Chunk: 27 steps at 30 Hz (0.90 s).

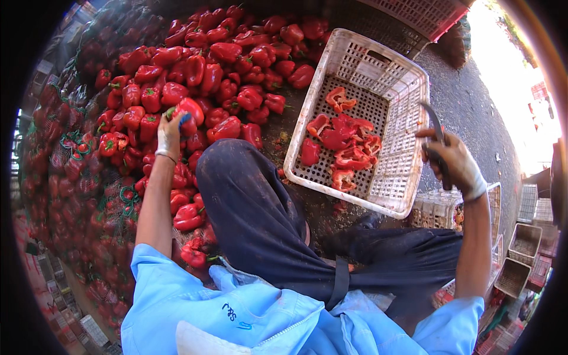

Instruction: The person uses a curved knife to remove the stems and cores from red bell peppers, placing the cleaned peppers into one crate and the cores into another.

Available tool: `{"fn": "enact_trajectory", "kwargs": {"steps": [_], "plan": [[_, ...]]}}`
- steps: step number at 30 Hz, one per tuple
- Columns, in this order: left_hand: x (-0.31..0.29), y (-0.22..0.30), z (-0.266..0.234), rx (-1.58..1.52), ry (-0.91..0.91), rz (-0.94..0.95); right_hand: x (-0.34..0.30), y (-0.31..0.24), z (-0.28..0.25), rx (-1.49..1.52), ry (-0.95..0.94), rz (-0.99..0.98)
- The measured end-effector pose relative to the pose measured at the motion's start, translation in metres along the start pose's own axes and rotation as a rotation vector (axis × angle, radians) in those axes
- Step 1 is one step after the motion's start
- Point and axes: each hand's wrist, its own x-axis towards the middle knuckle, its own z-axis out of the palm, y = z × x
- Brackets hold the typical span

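Note:
My left hand (pixel 170 135), in a pale glove, reaches over the heap at the left with its fingers closed on a red bell pepper (pixel 191 109). A bit of blue shows at its fingertips. On the right, my right hand (pixel 454 158) is wrapped round the dark handle of a knife (pixel 435 121) with a curved blade pointing up. Between the hands stands a white plastic crate (pixel 408 139), tilted in view. Inside it lie several cut pieces of red pepper (pixel 349 139), some showing their pale inner flesh.
A big heap of whole red peppers (pixel 228 53) spreads ahead and left. Net sacks of peppers (pixel 65 177) line the far left. My bent knee (pixel 236 165) rises between heap and crate. Another pale crate (pixel 435 210) sits by my right forearm; stacked crates (pixel 525 242) stand at the far right.

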Motion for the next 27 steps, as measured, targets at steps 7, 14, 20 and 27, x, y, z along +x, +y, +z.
{"fn": "enact_trajectory", "kwargs": {"steps": [7, 14, 20, 27], "plan": [[-0.044, 0.170, 0.085, -0.371, -0.325, 0.061, 0.035, 0.060, 0.055, 0.136, 0.051, 0.111], [-0.127, 0.204, 0.198, -0.334, -0.585, 0.104, -0.007, 0.021, 0.077, 0.715, 0.094, -0.212], [-0.175, 0.187, 0.272, -0.205, -0.594, 0.139, -0.023, 0.022, 0.091, 0.712, 0.065, -0.349], [-0.191, 0.170, 0.291, 0.080, -0.484, 0.261, -0.003, 0.047, 0.101, 0.405, 0.170, -0.446]]}}
